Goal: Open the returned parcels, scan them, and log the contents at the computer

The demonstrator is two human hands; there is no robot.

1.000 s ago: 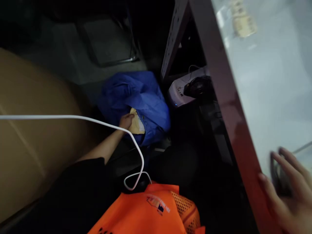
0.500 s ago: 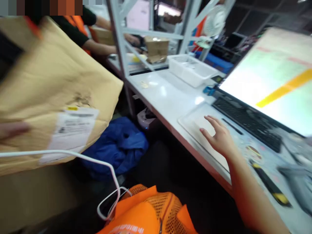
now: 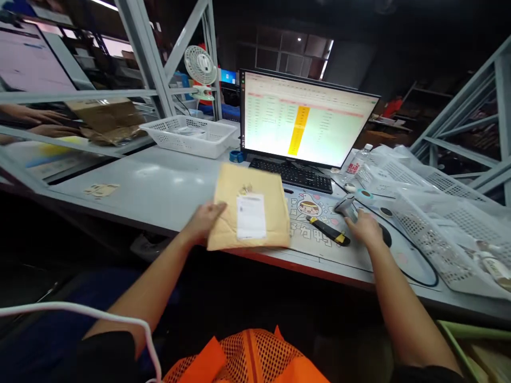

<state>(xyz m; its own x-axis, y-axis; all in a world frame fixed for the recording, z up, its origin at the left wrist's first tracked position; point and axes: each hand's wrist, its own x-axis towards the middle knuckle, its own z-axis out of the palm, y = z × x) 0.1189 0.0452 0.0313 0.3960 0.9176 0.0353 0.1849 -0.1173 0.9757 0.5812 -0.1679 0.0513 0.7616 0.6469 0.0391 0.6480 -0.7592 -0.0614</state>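
Observation:
My left hand (image 3: 203, 222) is closed on the left edge of a yellow padded envelope (image 3: 225, 229). The envelope carries a white printed label (image 3: 251, 218) and lies at the front edge of the desk, its right part over the desk mat. On the right, my right hand (image 3: 365, 227) is wrapped round the handle of a grey barcode scanner (image 3: 344, 204); the head of the scanner sticks out ahead of the fingers. Between the two hands a black and yellow box cutter (image 3: 329, 231) rests on the mat. Beside my right hand a dark mouse (image 3: 385, 235) is partly hidden.
A monitor (image 3: 295, 122) and a keyboard (image 3: 307, 178) stand behind the envelope. White baskets (image 3: 423, 234) line the right side, and another white basket (image 3: 215, 143) sits at the back left. A co-worker's hands (image 3: 35, 117) show beyond the metal frame. A white cable (image 3: 80, 307) crosses lower left.
The view has turned right. The envelope has come from the left side up to the desk in my left hand. My right hand, open over the mat before, is now on the scanner.

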